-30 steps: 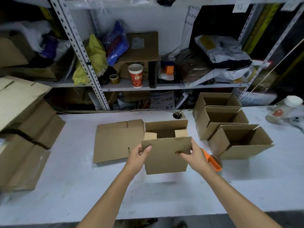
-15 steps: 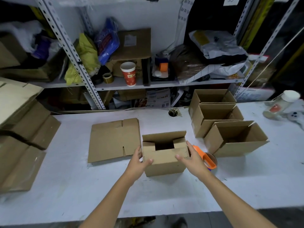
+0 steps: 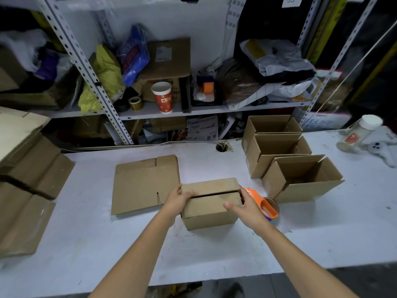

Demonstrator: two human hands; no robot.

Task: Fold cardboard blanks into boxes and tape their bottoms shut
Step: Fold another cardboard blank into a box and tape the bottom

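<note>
There is one view only, from a wide-angle camera worn on the person's head. It looks forward and down over both forearms onto the white worktop (image 3: 214,250), close enough that the near edge shows at the bottom. Farther off it faces the grey perforated-metal shelving (image 3: 150,110), its uprights bowed by the lens.

We note bare table (image 3: 214,250) in front of box (image 3: 209,203); flat blank (image 3: 146,183) just left, tape dispenser (image 3: 265,204) touching R side, open boxes (image 3: 300,177) behind-R.
</note>
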